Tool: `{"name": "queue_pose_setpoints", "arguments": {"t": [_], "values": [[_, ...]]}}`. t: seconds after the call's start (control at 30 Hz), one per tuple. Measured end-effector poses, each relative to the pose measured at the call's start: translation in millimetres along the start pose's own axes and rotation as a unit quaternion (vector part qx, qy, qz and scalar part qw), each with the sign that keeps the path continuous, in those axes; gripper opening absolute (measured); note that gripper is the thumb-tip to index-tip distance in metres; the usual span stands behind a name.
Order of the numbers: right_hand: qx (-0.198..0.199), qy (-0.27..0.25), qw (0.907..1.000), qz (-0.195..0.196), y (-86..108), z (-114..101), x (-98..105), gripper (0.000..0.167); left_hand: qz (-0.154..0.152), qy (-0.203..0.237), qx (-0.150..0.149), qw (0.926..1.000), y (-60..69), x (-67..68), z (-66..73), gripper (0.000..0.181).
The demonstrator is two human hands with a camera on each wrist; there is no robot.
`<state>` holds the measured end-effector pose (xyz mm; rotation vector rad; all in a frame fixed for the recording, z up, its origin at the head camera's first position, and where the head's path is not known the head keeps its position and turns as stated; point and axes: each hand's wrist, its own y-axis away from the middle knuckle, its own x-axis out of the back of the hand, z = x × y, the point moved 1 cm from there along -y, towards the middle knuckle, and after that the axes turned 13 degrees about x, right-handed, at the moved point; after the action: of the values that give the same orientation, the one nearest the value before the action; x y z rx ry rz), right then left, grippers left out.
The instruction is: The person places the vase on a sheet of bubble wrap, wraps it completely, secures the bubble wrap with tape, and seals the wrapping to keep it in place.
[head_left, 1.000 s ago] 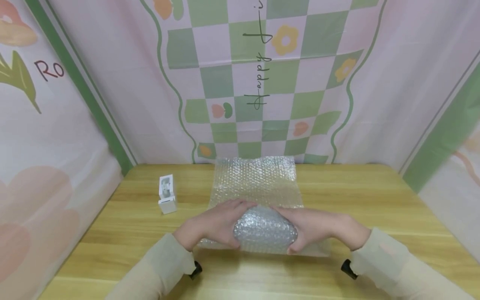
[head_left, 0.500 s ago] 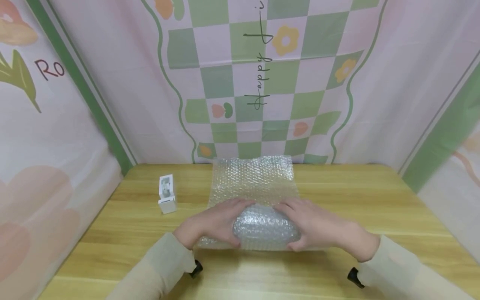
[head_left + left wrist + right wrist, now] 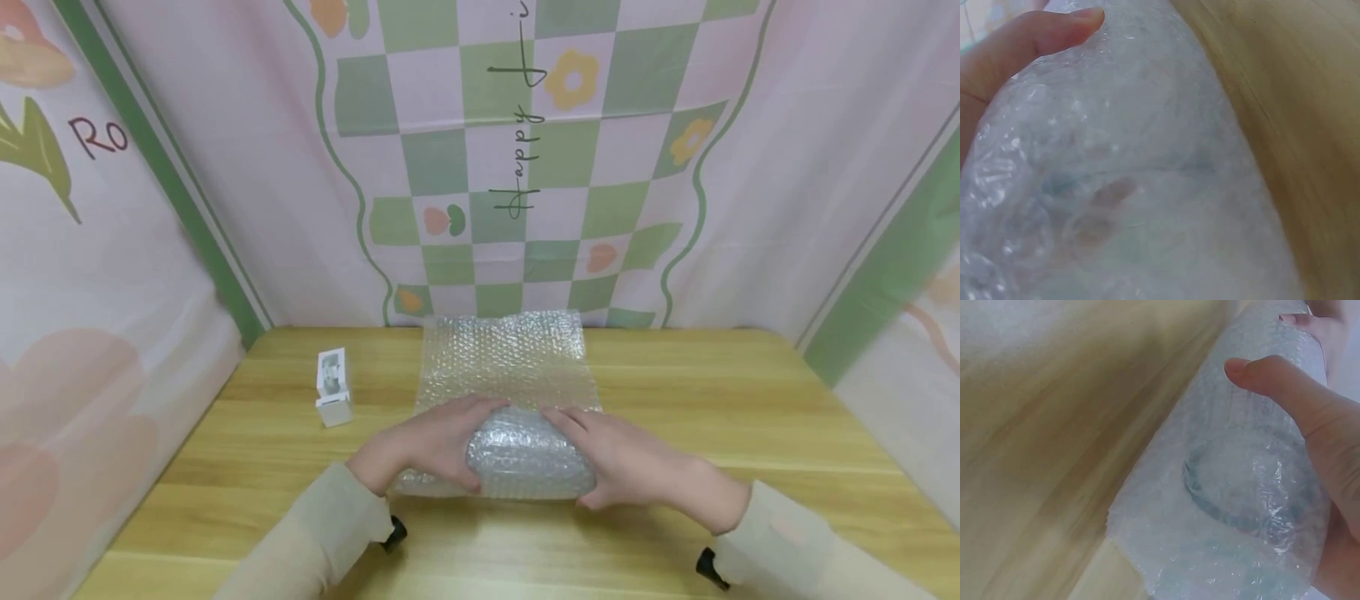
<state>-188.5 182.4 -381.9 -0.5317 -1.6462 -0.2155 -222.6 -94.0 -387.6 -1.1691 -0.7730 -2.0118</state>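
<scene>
Both hands hold a bubble wrap roll (image 3: 525, 454) lying sideways near the front of the table, its flat tail (image 3: 502, 358) spread away toward the back. My left hand (image 3: 438, 442) grips the left end, with the thumb (image 3: 1047, 34) lying over the wrap in the left wrist view. At the opposite end my right hand (image 3: 630, 458) curls round the roll, thumb toward me. Through the layers in the right wrist view shows a round, greenish rim (image 3: 1200, 500), like that of a clear glass; the rest of the wrapped thing is blurred by the bubbles.
A small white box (image 3: 333, 387) with a window-like front lies at the back left of the wooden table (image 3: 697, 375). Behind the table hangs a checked, flowered curtain (image 3: 495, 150). Dark wrist mounts (image 3: 393, 533) sit under both sleeves.
My right hand loosened and regripped the roll, its wrist now slightly lower. The wrap's tail has shifted a little left, and its right front corner no longer shows. The left hand barely moved.
</scene>
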Motion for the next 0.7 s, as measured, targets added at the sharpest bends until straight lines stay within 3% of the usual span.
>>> {"name": "queue_pose_setpoints", "arguments": {"t": [0.2,0.4,0.53,0.7], "values": [[0.015,0.002,0.9999,0.005,-1.5,1,0,0.113,-0.024,-0.007,0.013,0.9996,0.7,5.6,2.1,0.12],[0.007,0.002,1.0,-0.006,-1.9,0,2,0.112,-0.021,-0.061,0.034,0.9973,3.5,11.0,6.0,0.125],[-0.002,-0.002,0.9998,-0.017,-1.4,0,3,0.112,0.007,-0.088,0.034,0.9955,7.1,13.1,8.3,0.128],[-0.014,-0.016,0.9994,-0.026,-0.4,1,4,0.111,0.071,-0.127,0.027,0.9889,13.6,13.4,12.0,0.128]]}}
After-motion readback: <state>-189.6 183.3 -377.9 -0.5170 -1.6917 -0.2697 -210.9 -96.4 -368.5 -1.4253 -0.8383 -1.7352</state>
